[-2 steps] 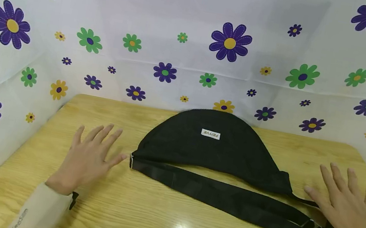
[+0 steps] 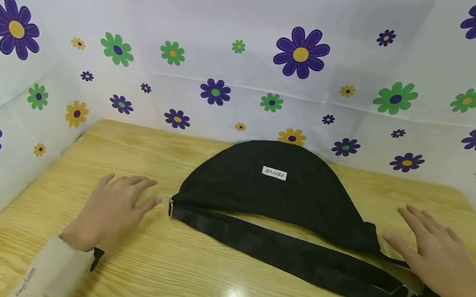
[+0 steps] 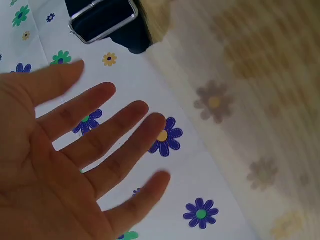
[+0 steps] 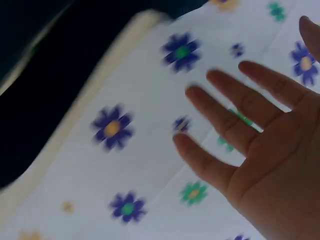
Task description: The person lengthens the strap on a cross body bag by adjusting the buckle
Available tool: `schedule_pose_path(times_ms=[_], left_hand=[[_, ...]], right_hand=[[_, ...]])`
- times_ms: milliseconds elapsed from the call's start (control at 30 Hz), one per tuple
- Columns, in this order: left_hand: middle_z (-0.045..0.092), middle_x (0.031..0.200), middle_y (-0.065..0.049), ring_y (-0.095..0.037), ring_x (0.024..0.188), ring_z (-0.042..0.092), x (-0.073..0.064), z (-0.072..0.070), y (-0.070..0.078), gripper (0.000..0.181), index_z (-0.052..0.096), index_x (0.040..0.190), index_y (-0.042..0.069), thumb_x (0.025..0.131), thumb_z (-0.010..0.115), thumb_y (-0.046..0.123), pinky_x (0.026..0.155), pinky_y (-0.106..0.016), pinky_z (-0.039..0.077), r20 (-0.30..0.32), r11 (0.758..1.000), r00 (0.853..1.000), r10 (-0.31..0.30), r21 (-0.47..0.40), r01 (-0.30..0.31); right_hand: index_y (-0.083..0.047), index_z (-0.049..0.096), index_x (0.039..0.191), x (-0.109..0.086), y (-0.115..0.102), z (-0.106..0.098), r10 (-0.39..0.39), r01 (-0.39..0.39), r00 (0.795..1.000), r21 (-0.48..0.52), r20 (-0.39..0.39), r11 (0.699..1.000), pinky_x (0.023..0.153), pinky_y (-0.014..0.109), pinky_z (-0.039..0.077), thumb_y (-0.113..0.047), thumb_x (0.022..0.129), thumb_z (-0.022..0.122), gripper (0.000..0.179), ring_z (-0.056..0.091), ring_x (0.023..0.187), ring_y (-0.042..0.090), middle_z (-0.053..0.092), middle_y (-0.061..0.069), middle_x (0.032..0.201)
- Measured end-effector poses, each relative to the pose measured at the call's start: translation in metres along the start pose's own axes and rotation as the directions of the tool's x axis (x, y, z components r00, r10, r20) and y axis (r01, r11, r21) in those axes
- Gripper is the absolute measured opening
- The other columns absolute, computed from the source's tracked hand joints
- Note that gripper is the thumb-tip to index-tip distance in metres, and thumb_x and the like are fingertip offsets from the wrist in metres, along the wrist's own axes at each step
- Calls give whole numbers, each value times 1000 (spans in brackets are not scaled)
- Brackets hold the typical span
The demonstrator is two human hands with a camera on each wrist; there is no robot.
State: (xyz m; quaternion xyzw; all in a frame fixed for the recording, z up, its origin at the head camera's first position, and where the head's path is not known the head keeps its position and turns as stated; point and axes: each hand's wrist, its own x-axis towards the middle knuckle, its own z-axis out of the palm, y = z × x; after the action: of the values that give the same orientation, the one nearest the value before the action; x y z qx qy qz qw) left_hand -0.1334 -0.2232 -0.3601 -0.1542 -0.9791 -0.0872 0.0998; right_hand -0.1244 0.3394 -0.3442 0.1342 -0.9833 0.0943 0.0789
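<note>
A black half-moon fabric shoulder bag (image 2: 277, 194) lies flat on the table, its curved side towards the back. Its small white label (image 2: 274, 173) reads upside down. The black strap (image 2: 295, 258) runs along the near side, with a metal buckle (image 3: 134, 10) at the bag's left corner. Left of that corner, my left hand (image 2: 112, 209) hovers with fingers spread and nothing in it. My right hand (image 2: 441, 264) is over the bag's right end, fingers extended and holding nothing; it partly hides the strap's far end. Both palms show bare in the wrist views.
The wooden table (image 2: 177, 285) has a bright light reflection near its front. A white cloth with printed flowers (image 2: 156, 14) hangs behind the table and along its sides. The bag's curved edge reaches nearly to the table's back edge.
My right hand has moved inward to the left, its fingers drawing closer together. The fingers of my left hand have dipped a little. The bag has stayed in place.
</note>
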Motion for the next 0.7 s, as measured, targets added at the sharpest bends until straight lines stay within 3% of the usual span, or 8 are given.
schedule_pose_path(times_ms=[67,133,200,300,400,533,633,700], left_hand=[[68,124,-19,-40,110,65,0,-2,0,36,68,127,3,102,63,27,95,-60,48,15,994,1000,4,-113,-2],[71,117,-19,-37,101,69,1,-3,-1,25,71,120,-1,101,64,14,84,-53,55,25,968,1000,9,-252,-2],[72,113,-18,-35,97,70,4,-3,-1,21,71,117,-4,99,64,5,80,-49,57,35,922,999,0,-386,13],[72,110,-18,-32,94,70,11,1,1,20,69,116,-7,98,64,0,80,-44,58,80,838,997,-8,-544,50],[71,110,-19,-30,93,70,15,3,0,25,66,121,-9,99,63,3,78,-40,58,187,734,982,-26,-663,145],[69,111,-20,-30,96,70,19,5,-5,35,58,131,-12,102,61,8,80,-38,59,322,584,946,-25,-764,276],[69,112,-19,-31,98,70,20,6,-7,40,54,134,-12,103,61,11,83,-38,59,370,512,929,-22,-793,329],[69,111,-19,-31,98,70,21,8,-6,42,53,135,-13,103,61,12,84,-38,59,389,478,921,-15,-806,348]], right_hand=[[6,51,143,18,-23,-4,-101,104,994,69,-51,992,91,63,46,-36,100,66,62,62,102,43,57,32,133],[5,63,129,32,-47,-7,-198,208,975,99,-101,973,70,46,53,-28,93,75,50,65,81,30,69,25,115],[3,69,121,46,-70,-5,-271,289,954,146,-131,946,64,38,53,-21,89,79,42,66,75,22,73,16,106],[3,73,114,60,-101,-2,-317,336,942,262,-114,905,66,35,56,-11,87,80,31,69,79,19,74,10,99],[4,73,110,74,-129,6,-345,342,936,409,-69,846,69,35,58,-7,89,78,24,69,76,15,74,6,94],[6,73,107,89,-156,17,-357,299,934,547,0,782,70,31,57,-5,91,76,20,69,78,15,74,4,92],[6,72,107,97,-169,27,-375,266,926,616,50,741,72,30,56,-5,92,74,19,68,80,15,74,4,91],[7,72,106,100,-175,32,-386,242,918,649,86,721,72,30,56,-4,92,73,18,67,80,15,73,3,90]])
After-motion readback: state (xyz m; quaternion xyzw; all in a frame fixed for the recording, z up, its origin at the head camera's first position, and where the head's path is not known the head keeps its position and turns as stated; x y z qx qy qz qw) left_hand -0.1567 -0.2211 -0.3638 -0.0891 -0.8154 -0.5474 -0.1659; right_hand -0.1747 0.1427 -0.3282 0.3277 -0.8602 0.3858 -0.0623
